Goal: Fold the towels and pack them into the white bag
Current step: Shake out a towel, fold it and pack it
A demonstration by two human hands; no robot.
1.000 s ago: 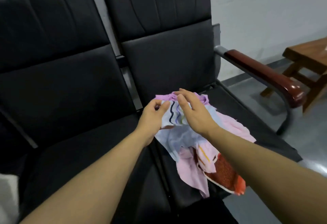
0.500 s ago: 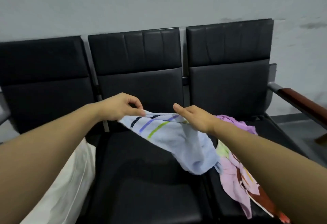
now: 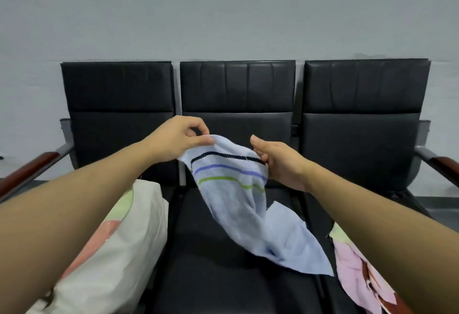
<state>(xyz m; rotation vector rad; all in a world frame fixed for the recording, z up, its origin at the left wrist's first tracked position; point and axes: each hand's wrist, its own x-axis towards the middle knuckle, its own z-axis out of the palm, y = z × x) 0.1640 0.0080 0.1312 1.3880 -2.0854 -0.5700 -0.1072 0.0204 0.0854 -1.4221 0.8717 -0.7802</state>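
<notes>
Black waiting-room seats (image 3: 238, 264) are lining a grey wall, the white bag (image 3: 119, 251) lying on the left seat and the middle seat offering open room. Left hand (image 3: 177, 140) and right hand (image 3: 278, 162) are pinching the striped blue towel's (image 3: 246, 204) top edge between thumbs and fingers (image 3: 198, 127). Its twisted, trailing tail, hanging near the pink towels (image 3: 357, 271), is risking a crooked fold.

Light blue towel (image 3: 250, 204) with black, purple, green stripes hanging at frame centre, top edge stretched out, lower end draping toward lower right. Pink patterned towels (image 3: 357, 274) lying crumpled at lower right. White bag (image 3: 119, 246) sitting at lower left, pink and green cloth showing through its side.
</notes>
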